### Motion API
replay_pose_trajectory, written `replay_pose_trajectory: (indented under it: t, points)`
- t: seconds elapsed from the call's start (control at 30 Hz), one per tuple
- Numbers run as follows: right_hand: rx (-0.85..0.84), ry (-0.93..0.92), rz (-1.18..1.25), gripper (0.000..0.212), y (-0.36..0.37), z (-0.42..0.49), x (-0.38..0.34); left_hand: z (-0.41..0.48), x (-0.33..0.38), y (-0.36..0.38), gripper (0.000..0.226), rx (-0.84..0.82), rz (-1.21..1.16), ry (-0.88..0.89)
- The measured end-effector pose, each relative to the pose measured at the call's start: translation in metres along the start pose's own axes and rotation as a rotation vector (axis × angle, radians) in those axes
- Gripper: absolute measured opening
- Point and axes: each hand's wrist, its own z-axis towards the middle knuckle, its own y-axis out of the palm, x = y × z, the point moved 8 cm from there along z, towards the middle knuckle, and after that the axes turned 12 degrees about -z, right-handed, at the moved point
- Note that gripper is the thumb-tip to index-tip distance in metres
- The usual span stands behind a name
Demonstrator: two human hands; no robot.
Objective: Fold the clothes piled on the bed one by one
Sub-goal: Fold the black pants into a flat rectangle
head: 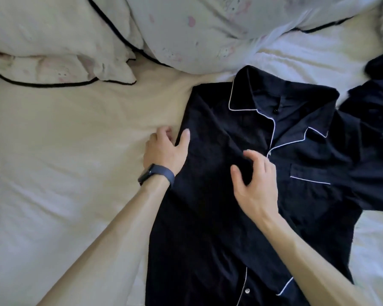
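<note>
Two hands apart | left hand [164, 151] pinches pyjama shirt [208, 228] edge for folding | right hand [255, 184] arches over chest, grip unclear

I log this as a home bedroom: a rumpled, cream-sheeted bed [42, 195] fills the frame, dark-piped pillows [42, 40] lie upper left, a printed duvet [197, 29] top centre.

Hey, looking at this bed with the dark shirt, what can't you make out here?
Hem of the shirt: cut off by the bottom edge of the head view.
The dark cloth at upper right: blurred and cut by the right edge; sleeve or separate garment, unclear.
Fingertips of the left hand: curled under the shirt's edge.
The right hand: pinching fabric or hovering, unclear against dark cloth.
</note>
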Motion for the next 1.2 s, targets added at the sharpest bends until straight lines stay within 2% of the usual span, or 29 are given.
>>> replay_pose_trajectory:
  t: [0.07, 0.13, 0.23, 0.3, 0.33, 0.4, 0.43, 0.5, 0.57, 0.6, 0.67, 0.77, 0.87, 0.97, 1.03, 1.1, 1.2]
  points:
    - [0.021, -0.025, -0.175, 0.055, 0.004, -0.039, 0.026, 0.025, 0.011, 0.013, 0.041, -0.095, 0.234, 0.016]
    - [-0.011, -0.036, -0.315, 0.066, 0.011, -0.065, 0.046, 0.044, 0.014, 0.009, 0.026, -0.086, 0.343, 0.036]
    - [-0.122, -0.031, -0.427, 0.071, 0.027, -0.090, 0.070, 0.047, 0.014, 0.005, 0.024, -0.073, 0.317, 0.042]
    - [-0.154, -0.044, -0.443, 0.071, 0.032, -0.098, 0.080, 0.038, 0.020, 0.008, 0.019, -0.026, 0.295, 0.108]
    - [-0.146, -0.046, -0.439, 0.072, 0.032, -0.100, 0.083, 0.029, 0.028, 0.007, 0.021, 0.036, 0.319, 0.205]
    - [-0.105, -0.051, -0.414, 0.074, 0.029, -0.100, 0.087, -0.001, 0.047, 0.015, 0.042, 0.163, 0.475, 0.482]
    - [-0.079, -0.061, -0.397, 0.074, 0.027, -0.100, 0.087, -0.019, 0.054, 0.027, 0.053, 0.161, 0.529, 0.630]
    - [-0.055, -0.100, -0.389, 0.077, 0.027, -0.103, 0.088, -0.049, 0.051, 0.066, 0.068, -0.029, 0.645, 0.792]
    - [-0.086, -0.141, -0.415, 0.078, 0.032, -0.110, 0.093, -0.057, 0.029, 0.099, 0.073, -0.235, 0.764, 0.740]
    - [-0.110, -0.144, -0.439, 0.078, 0.034, -0.116, 0.101, -0.054, 0.018, 0.107, 0.072, -0.279, 0.806, 0.667]
    - [-0.159, -0.114, -0.487, 0.077, 0.037, -0.129, 0.126, -0.042, 0.002, 0.108, 0.069, -0.272, 0.839, 0.505]
    - [-0.166, -0.046, -0.519, 0.078, 0.029, -0.145, 0.166, -0.043, 0.004, 0.109, 0.068, -0.220, 0.831, 0.425]
    - [-0.143, -0.100, -0.474, 0.081, 0.021, -0.155, 0.182, -0.079, 0.023, 0.121, 0.068, -0.161, 0.743, 0.562]
    - [-0.178, -0.250, -0.498, 0.088, 0.025, -0.176, 0.195, -0.144, 0.009, 0.157, 0.072, -0.266, 0.768, 0.653]
    - [-0.213, -0.276, -0.507, 0.089, 0.028, -0.193, 0.215, -0.179, -0.018, 0.174, 0.074, -0.284, 0.812, 0.586]
    - [-0.223, -0.287, -0.489, 0.088, 0.021, -0.199, 0.232, -0.188, -0.037, 0.180, 0.075, -0.250, 0.873, 0.443]
    - [-0.190, -0.321, -0.380, 0.084, -0.014, -0.193, 0.249, -0.189, -0.036, 0.186, 0.073, -0.239, 0.902, 0.292]
